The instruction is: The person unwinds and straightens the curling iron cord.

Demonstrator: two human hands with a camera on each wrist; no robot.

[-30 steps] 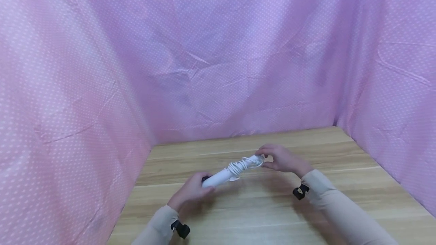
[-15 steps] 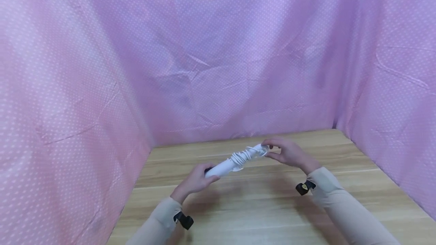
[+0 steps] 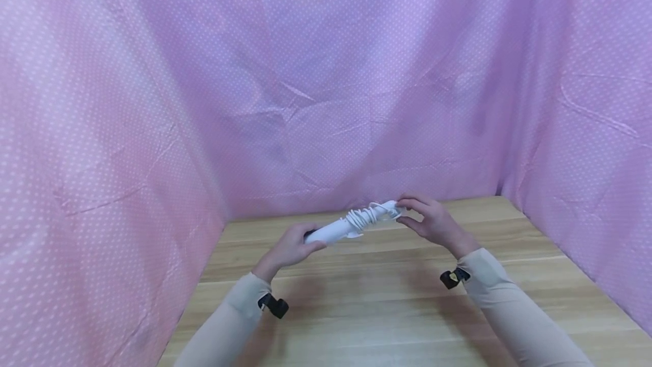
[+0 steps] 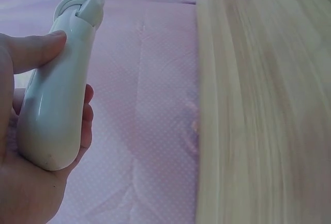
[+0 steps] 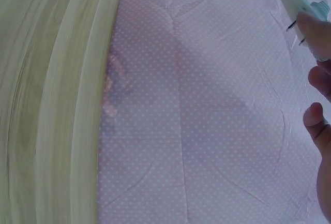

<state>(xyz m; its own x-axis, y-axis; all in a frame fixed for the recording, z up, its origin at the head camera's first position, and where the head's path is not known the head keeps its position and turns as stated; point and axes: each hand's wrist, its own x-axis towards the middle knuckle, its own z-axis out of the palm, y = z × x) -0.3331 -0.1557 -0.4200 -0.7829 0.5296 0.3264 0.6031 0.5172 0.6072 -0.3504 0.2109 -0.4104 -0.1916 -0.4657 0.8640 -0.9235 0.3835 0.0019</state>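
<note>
A long white handheld appliance (image 3: 331,231) with a rounded handle is held tilted above the table, its right end higher. A white cord (image 3: 360,218) is wound several times around its farther half. My left hand (image 3: 292,245) grips the handle end, with the thumb laid along the body in the left wrist view. My right hand (image 3: 433,222) holds the other end between fingers and thumb. Beside those fingertips, a two-pin plug (image 5: 296,32) shows in the right wrist view. The appliance's exact kind cannot be told.
Under both hands lies a wood-grain table (image 3: 356,310). Pink dotted cloth (image 3: 326,101) hangs behind it and along both sides. Each wrist bears a small black camera mount, such as the right mount (image 3: 453,277).
Both hands have lifted the appliance and carried it farther from the body, toward the back of the table. It remains in both hands, with the cord still wound around it.
</note>
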